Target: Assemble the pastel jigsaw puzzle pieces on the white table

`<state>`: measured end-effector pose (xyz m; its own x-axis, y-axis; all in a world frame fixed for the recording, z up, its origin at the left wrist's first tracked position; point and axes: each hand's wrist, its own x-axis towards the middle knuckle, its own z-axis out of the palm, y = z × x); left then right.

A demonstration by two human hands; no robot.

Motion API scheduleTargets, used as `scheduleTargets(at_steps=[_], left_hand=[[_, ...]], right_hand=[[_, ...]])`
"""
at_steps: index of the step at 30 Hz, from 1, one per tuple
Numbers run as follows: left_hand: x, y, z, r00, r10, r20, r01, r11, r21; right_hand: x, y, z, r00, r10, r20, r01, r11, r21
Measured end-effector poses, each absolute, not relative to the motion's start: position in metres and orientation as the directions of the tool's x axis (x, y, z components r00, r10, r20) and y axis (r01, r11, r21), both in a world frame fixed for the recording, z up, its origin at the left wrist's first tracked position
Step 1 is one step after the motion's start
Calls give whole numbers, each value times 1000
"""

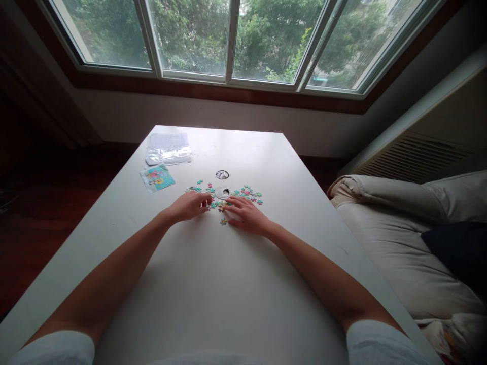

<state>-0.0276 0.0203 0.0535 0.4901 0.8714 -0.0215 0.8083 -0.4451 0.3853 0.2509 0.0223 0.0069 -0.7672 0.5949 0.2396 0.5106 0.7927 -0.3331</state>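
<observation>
Small jigsaw puzzle pieces (pixel 247 192) in turquoise, pink and yellow lie scattered around the middle of the white table. My left hand (pixel 190 205) is at the left side of them, its fingers curled in toward the thumb; whatever they may hold is too small to make out. On the right, my right hand (pixel 249 216) lies low with its fingers stretched out, the tips over or touching some pieces. Between and just beyond my hands is a round, clear-looking disc (pixel 222 192) with a dark mark. One loose puzzle piece (pixel 223 222) lies nearer to me, close to my right thumb.
A second round disc (pixel 222 175) lies farther back on the white table (pixel 236 284). At the back left are a clear plastic bag (pixel 169 148) and a colourful picture sheet (pixel 157 177). A pale sofa (pixel 395 238) stands along the right side; windows are ahead.
</observation>
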Motion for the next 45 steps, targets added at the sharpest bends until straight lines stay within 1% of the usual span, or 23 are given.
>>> scheduleTargets(at_steps=[3, 5, 7, 10, 14, 18, 21, 24, 28, 31, 35, 39, 45], left_hand=[[-14, 19, 42, 363, 931, 49, 821, -344, 456], [-5, 17, 34, 267, 961, 74, 838, -270, 474], [4, 13, 28, 229, 969, 89, 845, -243, 476], [16, 5, 23, 209, 969, 134, 847, -248, 470], [25, -2, 20, 202, 952, 230, 859, -285, 426], [23, 2, 20, 172, 954, 244, 855, -268, 444], [12, 9, 24, 144, 963, 228, 853, -237, 465], [0, 16, 30, 216, 960, 179, 865, -273, 420], [-8, 18, 36, 417, 885, 208, 845, -461, 269], [-6, 15, 38, 542, 821, 178, 800, -569, 189], [-1, 11, 40, 624, 767, 148, 760, -640, 112], [-1, 10, 40, 630, 763, 147, 757, -645, 104], [-4, 12, 41, 620, 774, 132, 759, -634, 150]], right_hand=[[254, 25, 4, -783, 584, 216, 505, 798, -329], [255, 27, 5, -789, 573, 220, 493, 805, -331], [256, 27, 6, -792, 565, 231, 483, 812, -328], [257, 28, 5, -793, 557, 248, 476, 820, -318], [258, 30, 0, -793, 549, 263, 475, 828, -298], [258, 31, -2, -796, 537, 280, 464, 838, -288], [258, 30, 0, -795, 534, 288, 459, 840, -289], [258, 29, 1, -797, 530, 291, 454, 842, -291], [258, 29, 1, -793, 529, 301, 451, 843, -294], [259, 30, 0, -795, 522, 308, 443, 848, -292], [260, 30, -1, -797, 524, 300, 444, 845, -297], [259, 31, -3, -794, 532, 295, 449, 839, -307], [259, 32, -4, -794, 530, 297, 445, 840, -310]])
